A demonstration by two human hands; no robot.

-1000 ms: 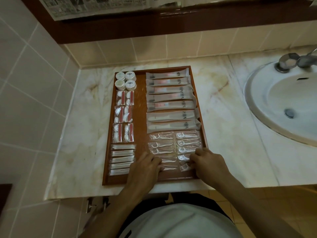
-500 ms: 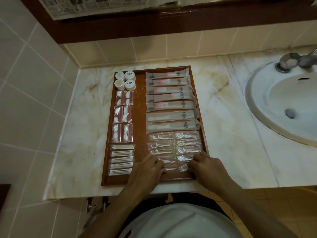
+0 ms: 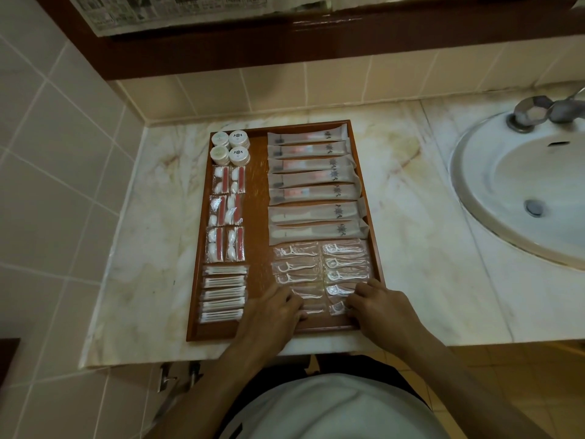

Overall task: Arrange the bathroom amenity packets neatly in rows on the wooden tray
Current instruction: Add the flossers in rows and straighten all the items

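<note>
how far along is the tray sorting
Mostly done: round white tubs, long frosted toothbrush sleeves and cotton-bud packets sit in rows on the wooden tray. Left hand and right hand touch the nearest clear floss-pick packets, which look unaligned.

Tray (image 3: 259, 217) sits on counter (image 3: 411, 217), sink (image 3: 522, 191) to its right. In tray, left col., far to near: round tubs (image 3: 230, 147), cotton packets (image 3: 226, 213), swab packets (image 3: 223, 293). Right col.: long sachets (image 3: 313, 188) stacked in a row, floss-pick packets (image 3: 319, 264) nearest. Left hand (image 3: 272, 308) & right hand (image 3: 380, 307) rest on nearest floss-pick packets.
</note>
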